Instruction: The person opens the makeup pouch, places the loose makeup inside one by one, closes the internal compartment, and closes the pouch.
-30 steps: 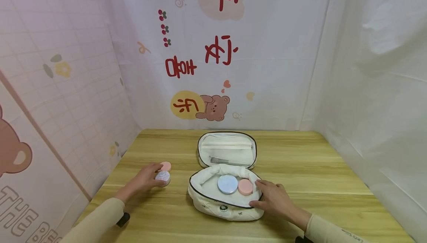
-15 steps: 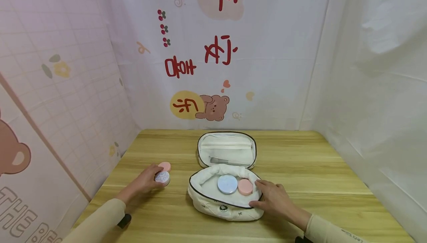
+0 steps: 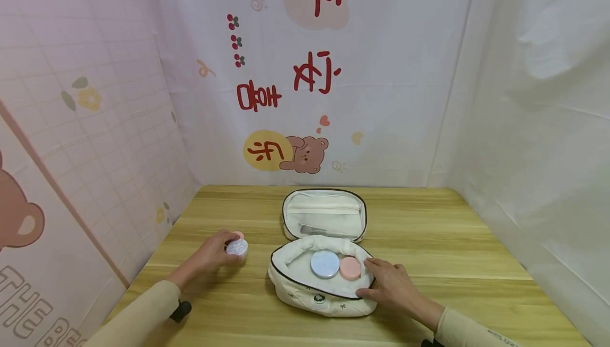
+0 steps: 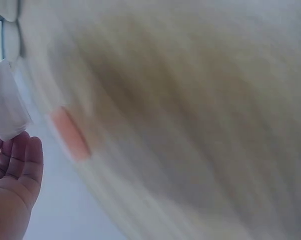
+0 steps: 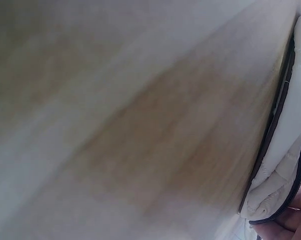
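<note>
A pale printed cloth [image 3: 391, 124], marked with red characters and a brown bear, is hung behind a wood-grained counter [image 3: 457, 262]. On the counter, near its middle, a cream bag [image 3: 305, 296] with dark piping is stood open, its lid [image 3: 333, 214] folded back on the side away from the person. Of the hands, both are occupied: the bag's rim is pinched at its right end between the thumb and fingers of the right hand [image 3: 393, 286], and a white patterned container is grasped by the left hand [image 3: 213, 254], well apart from the bag.

Inside the bag, a round light-blue container [image 3: 325, 264] is laid flat. The white patterned container [image 3: 236, 249], also round, is held by its sides; whether the counter is touched by it cannot be told. Beside the blue one, a pink disc [image 3: 350, 268] is laid. A second pink disc [image 3: 238, 235] is rested on the counter, partly hidden behind the left hand's container. Against the lid's inner side, a brush [image 3: 314, 230] is seen.
</note>
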Demonstrator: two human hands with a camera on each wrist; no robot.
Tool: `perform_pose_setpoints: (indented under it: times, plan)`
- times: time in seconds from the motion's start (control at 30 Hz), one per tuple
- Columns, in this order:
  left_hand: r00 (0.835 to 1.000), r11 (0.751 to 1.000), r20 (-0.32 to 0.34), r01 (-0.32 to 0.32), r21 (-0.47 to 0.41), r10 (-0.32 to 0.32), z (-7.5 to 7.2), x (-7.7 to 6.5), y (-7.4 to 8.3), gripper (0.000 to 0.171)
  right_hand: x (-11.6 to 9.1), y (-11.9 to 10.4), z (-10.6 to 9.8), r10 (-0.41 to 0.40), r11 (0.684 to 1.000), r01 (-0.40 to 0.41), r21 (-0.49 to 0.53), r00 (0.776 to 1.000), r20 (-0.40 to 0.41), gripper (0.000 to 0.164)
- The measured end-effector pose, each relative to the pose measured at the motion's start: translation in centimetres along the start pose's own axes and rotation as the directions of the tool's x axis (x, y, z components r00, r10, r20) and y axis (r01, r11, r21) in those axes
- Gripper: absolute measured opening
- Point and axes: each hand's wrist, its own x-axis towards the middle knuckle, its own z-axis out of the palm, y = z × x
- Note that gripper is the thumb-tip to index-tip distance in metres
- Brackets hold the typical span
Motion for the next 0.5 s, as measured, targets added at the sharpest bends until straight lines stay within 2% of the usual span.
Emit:
perform_pose_setpoints:
  times: [0.23, 0.5]
  plan:
    - [0.996, 0.995, 0.017, -0.087, -0.039, 0.087, 0.0, 0.8, 2.8, 0.049, 0.1, -0.1, -0.1, -0.001, 1.000, 0.001, -0.006, 1.000, 0.003, 0.080]
    - [0.985, 0.984, 0.030, -0.169, -0.059, 0.171, 1.4, 1.7, 6.3, 0.047, 0.0, -0.1, 0.1, 0.004, 1.000, -0.004, -0.010, 1.000, 0.006, 0.080]
